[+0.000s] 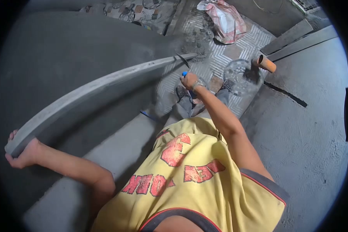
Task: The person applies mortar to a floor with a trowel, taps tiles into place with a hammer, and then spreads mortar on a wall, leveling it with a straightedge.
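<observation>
A long grey straightedge (92,86) runs along the fresh grey plaster wall (85,42) and looks curved through the lens. My left hand (26,152) is closed round its near end, thumb below and fingers over the top. Near the far end, my right hand (189,81) grips a blue-handled trowel (183,60), its thin dark blade seen nearly edge-on. The blade overlaps the straightedge tip in this view. Below the right hand are my shoes (181,92) on the patterned floor.
Mortar crumbs (197,40) lie on the tiled floor (189,23) by a white and red sack (227,23). To the right are an orange pipe piece (267,64), a round patch (239,79) and boards (288,38). A grey slab (297,127) fills the right side.
</observation>
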`<state>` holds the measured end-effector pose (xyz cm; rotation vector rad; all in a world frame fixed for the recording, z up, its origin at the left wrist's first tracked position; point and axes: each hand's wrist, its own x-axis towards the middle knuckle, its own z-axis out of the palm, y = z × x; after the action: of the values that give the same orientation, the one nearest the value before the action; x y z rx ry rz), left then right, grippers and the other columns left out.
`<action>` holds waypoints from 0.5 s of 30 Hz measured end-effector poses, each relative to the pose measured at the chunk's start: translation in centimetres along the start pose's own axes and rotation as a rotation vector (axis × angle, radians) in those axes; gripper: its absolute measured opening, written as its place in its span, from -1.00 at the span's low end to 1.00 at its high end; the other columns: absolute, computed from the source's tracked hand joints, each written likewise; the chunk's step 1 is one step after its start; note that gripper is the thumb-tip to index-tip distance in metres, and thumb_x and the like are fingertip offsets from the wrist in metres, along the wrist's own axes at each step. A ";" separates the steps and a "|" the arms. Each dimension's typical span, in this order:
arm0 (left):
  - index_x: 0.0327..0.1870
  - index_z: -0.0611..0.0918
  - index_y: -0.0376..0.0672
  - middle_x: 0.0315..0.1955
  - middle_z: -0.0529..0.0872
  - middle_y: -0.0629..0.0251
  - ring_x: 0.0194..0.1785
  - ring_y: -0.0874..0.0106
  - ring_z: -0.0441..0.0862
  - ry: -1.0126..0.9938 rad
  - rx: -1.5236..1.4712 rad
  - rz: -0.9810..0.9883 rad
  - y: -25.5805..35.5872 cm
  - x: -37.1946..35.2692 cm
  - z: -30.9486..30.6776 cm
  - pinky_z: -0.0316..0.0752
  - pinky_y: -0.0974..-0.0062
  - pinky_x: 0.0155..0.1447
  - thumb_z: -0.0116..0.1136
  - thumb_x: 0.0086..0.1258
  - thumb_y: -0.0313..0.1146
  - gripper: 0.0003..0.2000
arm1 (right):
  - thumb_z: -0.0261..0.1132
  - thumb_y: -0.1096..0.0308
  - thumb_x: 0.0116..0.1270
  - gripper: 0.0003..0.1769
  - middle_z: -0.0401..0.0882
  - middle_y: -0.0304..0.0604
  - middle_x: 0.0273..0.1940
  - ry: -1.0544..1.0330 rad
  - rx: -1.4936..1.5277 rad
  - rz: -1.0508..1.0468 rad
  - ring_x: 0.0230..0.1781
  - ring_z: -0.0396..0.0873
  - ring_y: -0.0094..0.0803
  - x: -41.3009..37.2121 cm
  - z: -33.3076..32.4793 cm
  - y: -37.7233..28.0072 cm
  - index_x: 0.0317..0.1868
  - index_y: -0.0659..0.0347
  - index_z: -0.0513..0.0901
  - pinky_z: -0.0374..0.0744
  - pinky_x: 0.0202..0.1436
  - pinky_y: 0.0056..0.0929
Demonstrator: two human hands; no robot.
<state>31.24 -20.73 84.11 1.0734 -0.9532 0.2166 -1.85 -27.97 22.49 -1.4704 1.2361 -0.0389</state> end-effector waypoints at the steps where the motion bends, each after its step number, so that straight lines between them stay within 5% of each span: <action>1: -0.44 0.49 -0.35 -0.45 0.51 -0.05 -0.40 0.11 0.48 -0.050 -0.059 -0.014 -0.3 0.6 -0.8 0.42 0.21 -0.25 -0.03 0.03 -0.11 -0.63 | 0.19 -0.01 0.26 -0.48 0.62 0.30 -0.22 0.051 0.004 -0.003 -0.13 0.60 0.20 -0.5 -1.3 -0.5 -0.10 0.36 0.54 0.53 -0.02 0.03; 3: -0.40 0.44 -0.25 -0.41 0.45 0.04 -0.38 0.19 0.41 -0.277 -0.546 -0.143 0.1 -2.0 0.6 0.37 0.26 -0.25 0.01 -0.02 -0.05 -0.62 | 0.19 -0.01 0.27 -0.47 0.59 0.38 -0.22 0.100 0.054 -0.029 -0.15 0.58 0.27 -4.2 -3.8 -2.3 -0.05 0.36 0.45 0.52 -0.02 0.07; 5: -0.34 0.41 -0.19 -0.37 0.41 0.09 -0.35 0.24 0.37 -0.347 -0.624 -0.159 0.1 -2.5 0.5 0.34 0.27 -0.24 0.04 -0.07 -0.01 -0.58 | 0.18 0.02 0.29 -0.48 0.57 0.44 -0.24 0.155 0.065 -0.118 -0.19 0.57 0.31 -7.8 -5.6 -4.0 -0.04 0.36 0.39 0.52 -0.06 0.10; 10: -0.08 0.42 -0.19 -0.34 0.40 0.04 -0.30 0.21 0.37 -0.257 -0.255 -0.036 -1.9 -8.8 5.2 0.34 0.24 -0.19 0.11 -0.04 0.11 -0.40 | 0.19 0.12 0.29 -0.59 0.59 0.18 -0.52 0.051 -0.032 -0.331 -0.53 0.59 0.14 -18.7 -7.4 -16.2 -0.11 0.31 0.35 0.55 -0.44 0.04; 15: 0.20 0.32 -0.12 -0.18 0.43 0.06 -0.20 0.26 0.44 -0.031 0.331 0.053 -4.3 -10.1 4.6 0.41 0.01 -0.03 0.16 0.12 -0.18 -0.41 | 0.22 0.14 0.28 -0.61 0.59 0.06 -0.51 -0.145 0.104 -0.558 -0.62 0.57 0.06 -23.5 -6.5 -23.9 -0.05 0.19 0.33 0.52 -0.58 -0.04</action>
<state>25.10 -23.87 74.37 1.3582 -0.9961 0.4128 -1.00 -21.63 55.98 -1.6531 0.6697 -0.3585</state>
